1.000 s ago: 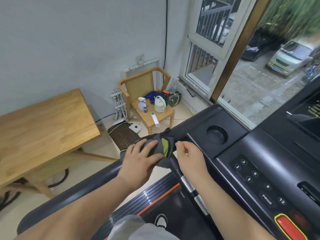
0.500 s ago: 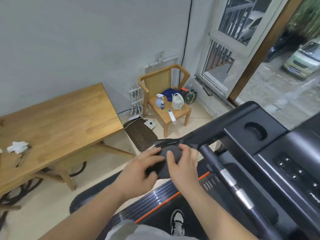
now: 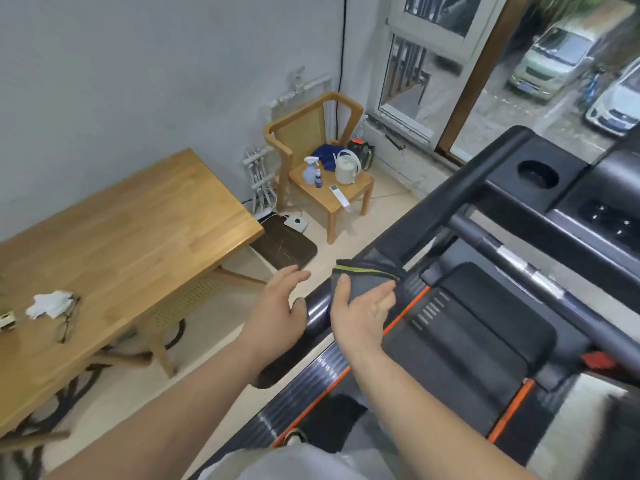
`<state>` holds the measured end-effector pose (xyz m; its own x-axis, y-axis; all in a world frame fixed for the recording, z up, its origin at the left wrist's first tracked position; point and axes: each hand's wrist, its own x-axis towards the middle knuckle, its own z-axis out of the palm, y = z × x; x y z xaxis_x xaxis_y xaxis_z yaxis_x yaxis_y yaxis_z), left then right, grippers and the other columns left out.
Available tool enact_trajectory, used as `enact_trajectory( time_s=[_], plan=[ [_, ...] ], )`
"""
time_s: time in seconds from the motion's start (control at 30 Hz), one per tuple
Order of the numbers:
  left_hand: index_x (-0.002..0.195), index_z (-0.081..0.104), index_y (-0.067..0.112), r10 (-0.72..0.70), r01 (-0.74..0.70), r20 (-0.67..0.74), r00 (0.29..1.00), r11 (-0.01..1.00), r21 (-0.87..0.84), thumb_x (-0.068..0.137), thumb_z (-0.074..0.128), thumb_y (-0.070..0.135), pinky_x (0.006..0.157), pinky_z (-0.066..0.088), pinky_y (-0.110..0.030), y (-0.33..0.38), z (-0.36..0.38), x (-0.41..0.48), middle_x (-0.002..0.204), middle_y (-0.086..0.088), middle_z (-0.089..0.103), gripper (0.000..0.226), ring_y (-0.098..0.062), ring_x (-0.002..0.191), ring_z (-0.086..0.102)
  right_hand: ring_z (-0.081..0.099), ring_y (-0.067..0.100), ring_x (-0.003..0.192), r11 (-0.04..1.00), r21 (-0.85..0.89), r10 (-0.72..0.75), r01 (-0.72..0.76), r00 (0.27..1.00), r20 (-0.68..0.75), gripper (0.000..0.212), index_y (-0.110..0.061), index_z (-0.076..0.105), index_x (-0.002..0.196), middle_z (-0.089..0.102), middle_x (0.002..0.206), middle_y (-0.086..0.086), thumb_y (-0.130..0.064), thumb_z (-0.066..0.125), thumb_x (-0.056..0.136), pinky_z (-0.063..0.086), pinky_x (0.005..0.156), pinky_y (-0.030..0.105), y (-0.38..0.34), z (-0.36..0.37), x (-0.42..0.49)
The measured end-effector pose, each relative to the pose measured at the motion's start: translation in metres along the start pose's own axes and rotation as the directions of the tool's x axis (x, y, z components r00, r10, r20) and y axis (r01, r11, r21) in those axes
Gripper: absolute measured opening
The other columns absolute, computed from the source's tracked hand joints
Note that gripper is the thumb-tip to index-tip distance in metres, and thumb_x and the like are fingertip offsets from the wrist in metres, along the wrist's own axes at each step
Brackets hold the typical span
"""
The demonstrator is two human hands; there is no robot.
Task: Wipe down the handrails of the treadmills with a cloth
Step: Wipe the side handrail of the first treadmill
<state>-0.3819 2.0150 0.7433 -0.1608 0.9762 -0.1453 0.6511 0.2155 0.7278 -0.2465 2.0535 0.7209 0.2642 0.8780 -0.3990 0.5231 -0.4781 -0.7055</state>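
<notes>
A dark grey cloth (image 3: 363, 280) with a lime green trim line lies draped over the treadmill's black left handrail (image 3: 446, 199). My right hand (image 3: 360, 311) rests on the near part of the cloth, thumb on its left side and fingers over its right, pressing it onto the rail. My left hand (image 3: 280, 306) hovers just left of the rail with fingers spread and nothing in it, its thumb close to the rail's glossy lower stretch (image 3: 317, 311). A second thin bar with silver sensor bands (image 3: 519, 261) crosses in front of the console.
The treadmill console (image 3: 602, 202) with a round cup holder (image 3: 538, 174) is at the right. A wooden table (image 3: 114, 237) with glasses and a white tissue stands left. A wooden chair (image 3: 325, 181) with spray bottles and a kettle stands by the wall. My shoe shows on the belt.
The cloth and both hands slid down the handrail toward me. My left hand let go of the cloth and spread open beside the rail. The view swung left.
</notes>
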Motion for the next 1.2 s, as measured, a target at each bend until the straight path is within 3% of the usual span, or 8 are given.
enact_trajectory(
  time_s=[0.17,0.33,0.5,0.67,0.8,0.93,1.07,1.2],
  plan=[
    [0.139,0.060,0.022,-0.166,0.167,0.017,0.986,0.985,-0.044,0.103,0.048,0.009,0.105,0.033,-0.018,-0.036,-0.023,-0.033,0.140,0.007,0.058,0.040,-0.011,0.132,0.051,0.029,0.031,0.147,0.977,0.133,0.147,-0.169,0.977,0.157,0.094,-0.009,-0.004,0.162,0.014,0.163,0.013,-0.064,0.040,0.099,0.030,0.113,0.039,0.017,0.052,-0.095],
    [0.139,0.061,0.019,-0.253,0.255,0.033,0.967,0.959,-0.123,0.106,0.045,0.014,0.114,0.042,-0.037,-0.059,-0.023,-0.053,0.137,0.003,0.063,0.036,-0.014,0.128,0.057,0.032,0.031,0.145,0.933,0.192,0.239,-0.305,0.922,0.306,0.090,-0.012,-0.003,0.162,0.012,0.164,0.008,-0.064,0.038,0.101,0.031,0.112,0.038,0.021,0.065,-0.116],
    [0.137,0.061,0.021,-0.212,0.211,0.006,0.977,0.969,-0.124,0.107,0.044,0.017,0.107,0.038,-0.025,-0.051,-0.019,-0.059,0.135,0.004,0.063,0.034,-0.011,0.123,0.054,0.037,0.038,0.142,0.864,0.307,0.356,-0.398,0.916,0.186,0.096,-0.009,0.011,0.161,0.022,0.162,0.009,-0.072,0.041,0.095,0.038,0.113,0.048,0.000,0.033,-0.053],
    [0.138,0.061,0.020,-0.114,0.110,-0.026,0.993,0.988,-0.106,0.106,0.047,0.016,0.104,0.030,-0.015,-0.033,-0.015,-0.059,0.138,0.007,0.059,0.035,-0.009,0.129,0.050,0.037,0.037,0.142,0.898,0.317,0.309,-0.304,0.950,0.036,0.102,-0.007,0.012,0.162,0.022,0.163,0.007,-0.076,0.042,0.093,0.042,0.105,0.046,-0.021,-0.017,0.022],
    [0.139,0.060,0.019,-0.041,0.041,0.001,0.999,0.998,-0.044,0.104,0.049,0.011,0.092,0.018,0.007,-0.022,-0.013,-0.054,0.136,0.009,0.056,0.038,-0.001,0.121,0.046,0.037,0.038,0.140,0.968,0.165,0.202,-0.189,0.978,-0.061,0.093,-0.002,0.012,0.159,0.020,0.162,0.016,-0.068,0.037,0.099,0.035,0.110,0.047,-0.017,0.000,-0.004],
    [0.130,0.065,0.010,-0.003,0.003,-0.006,1.000,0.999,-0.042,0.094,0.048,0.012,0.093,0.019,0.008,-0.021,-0.011,-0.048,0.131,-0.002,0.062,0.040,-0.011,0.119,0.054,0.036,0.038,0.141,0.988,0.134,0.080,-0.082,0.997,0.018,0.094,-0.001,0.004,0.160,0.021,0.158,0.021,-0.062,0.044,0.099,0.034,0.110,0.040,0.013,0.038,-0.069],
    [0.132,0.064,0.013,0.007,-0.006,0.007,1.000,0.999,-0.037,0.079,0.041,0.023,0.093,0.020,0.007,-0.014,-0.007,-0.042,0.127,0.008,0.056,0.058,-0.001,0.114,0.047,0.050,0.026,0.121,0.983,0.157,0.064,-0.094,0.981,0.183,0.090,-0.015,-0.003,0.161,0.027,0.147,0.006,-0.064,0.041,0.099,0.043,0.097,0.035,0.026,0.054,-0.106],
    [0.130,0.066,0.013,0.037,-0.037,-0.013,0.999,0.999,-0.014,0.094,0.048,0.004,0.100,0.028,-0.005,-0.008,0.002,-0.022,0.132,0.002,0.060,0.041,-0.013,0.122,0.054,0.040,0.027,0.135,0.955,0.229,0.134,-0.187,0.964,0.229,0.088,-0.012,0.002,0.161,0.022,0.152,0.005,-0.065,0.039,0.100,0.035,0.104,0.032,0.015,0.028,-0.067]
  ],
)
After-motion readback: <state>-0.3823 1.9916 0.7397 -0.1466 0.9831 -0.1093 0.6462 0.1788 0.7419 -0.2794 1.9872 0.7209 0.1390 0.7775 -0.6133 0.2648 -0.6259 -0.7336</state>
